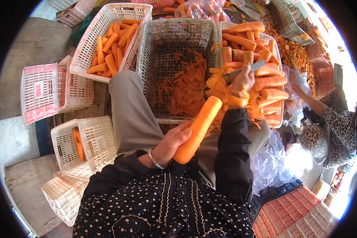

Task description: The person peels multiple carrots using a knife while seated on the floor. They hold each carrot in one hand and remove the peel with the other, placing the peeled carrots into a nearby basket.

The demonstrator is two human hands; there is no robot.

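My left hand (173, 142) holds a large peeled carrot (198, 131) over my lap. My right hand (242, 81) is closed around a metal-bladed tool (257, 66), partly covered by the fingers, above the right crate; orange peel clings at the wrist. Beneath and around that hand, whole carrots (270, 83) fill the white plastic crate. Carrot peelings (184, 89) lie in the dirty grey plastic crate (178, 23) between my knees. At the upper left, a white crate (84, 49) contains smooth carrots (113, 47).
Crates (98, 139) stand at the left, one with carrot pieces inside. Clear plastic bags (267, 160) lie by my right knee, near stacked red crates (285, 208). Another person (327, 134) in leopard print sits at the right, one arm extended. Scraps (285, 47) cover the floor at the upper right.
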